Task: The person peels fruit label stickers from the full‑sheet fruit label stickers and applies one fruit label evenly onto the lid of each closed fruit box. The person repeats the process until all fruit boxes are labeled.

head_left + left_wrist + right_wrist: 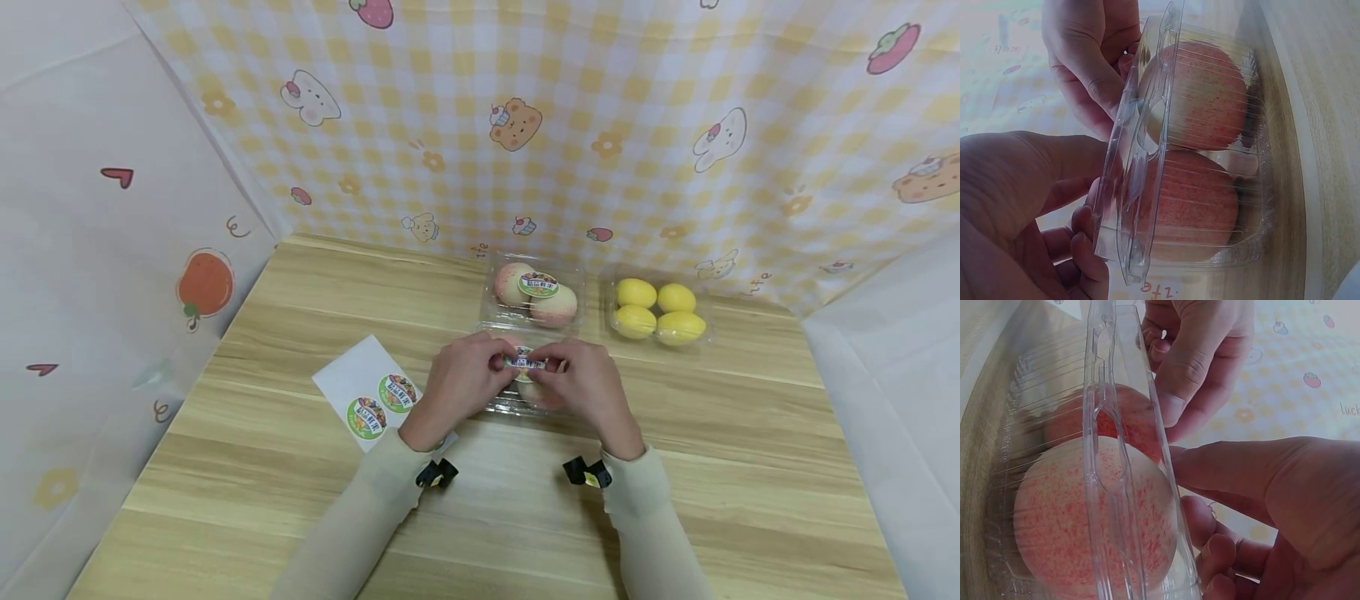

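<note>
A fruit-label sticker sits between the two hands, over the lid of the near clear box, which holds two peaches. The left hand pinches its left edge and the right hand its right edge, thumbs and forefingers bent in toward each other; both wrist views show the thumb tips at the lid, though whether the sticker lies flat against it I cannot tell. Its printed band runs left to right, lettering upright toward the person, and the box's long axis lies the same way. Just beyond the near box's far edge is a far clear box of peaches; the lemon box stands to the far right, a narrow gap from it, near the foot of the checked curtain. The backing sheet lies left, set aslant, one corner under the left wrist. Open wood of the table spreads right of the near box to the table's right edge, and nearward between the forearms.
</note>
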Tool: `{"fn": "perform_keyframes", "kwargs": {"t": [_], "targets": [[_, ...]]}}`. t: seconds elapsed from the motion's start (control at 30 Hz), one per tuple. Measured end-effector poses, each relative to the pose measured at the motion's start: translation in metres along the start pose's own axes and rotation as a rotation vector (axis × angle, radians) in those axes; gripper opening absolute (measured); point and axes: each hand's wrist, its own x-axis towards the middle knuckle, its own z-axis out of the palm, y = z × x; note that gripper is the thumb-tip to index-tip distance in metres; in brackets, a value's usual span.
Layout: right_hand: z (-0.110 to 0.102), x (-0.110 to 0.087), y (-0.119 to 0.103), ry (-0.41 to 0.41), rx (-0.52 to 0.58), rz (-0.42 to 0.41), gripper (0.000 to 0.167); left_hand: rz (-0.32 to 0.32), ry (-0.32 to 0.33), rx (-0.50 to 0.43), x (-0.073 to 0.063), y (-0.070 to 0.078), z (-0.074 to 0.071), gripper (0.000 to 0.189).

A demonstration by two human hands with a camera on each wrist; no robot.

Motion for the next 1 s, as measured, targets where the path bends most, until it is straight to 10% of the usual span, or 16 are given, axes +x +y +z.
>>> {"fn": "perform_keyframes", "kwargs": {"t": [1.0], "targets": [[-0.018,-0.004,0.014,-0.016,0.085,0.137,0.005,-0.139,-0.013,-0.082,0.000,-0.017,-0.017,0.011]]}}
